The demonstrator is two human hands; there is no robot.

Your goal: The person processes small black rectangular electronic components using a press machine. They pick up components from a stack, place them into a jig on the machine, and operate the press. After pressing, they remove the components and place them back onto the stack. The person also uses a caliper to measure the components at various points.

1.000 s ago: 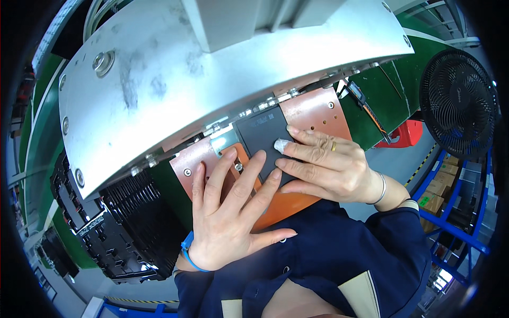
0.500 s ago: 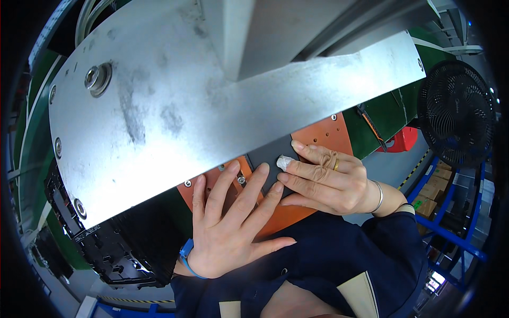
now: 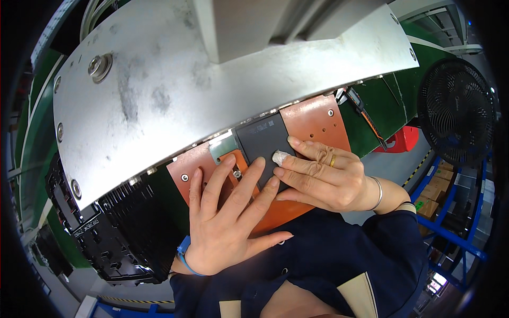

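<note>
A flat dark grey rectangular piece with small pale markings lies on an orange fixture plate, partly tucked under the edge of a big metal machine plate. My left hand rests on the fixture's left part, fingers spread, with the index fingertip on the grey piece's lower left. On its right side lie the outstretched fingers of my right hand; one fingertip is wrapped in white. Neither hand is closed around anything. Beside my left fingers sits a screw in the fixture.
Black moulded trays are stacked at the left. Right of the fixture, a digital caliper lies on the green surface, near a red object. A black fan stands farther right, above a blue rack with cartons.
The metal plate's near edge has moved away from my hands, uncovering more of the grey piece and the fixture. Both hands keep nearly the same place.
</note>
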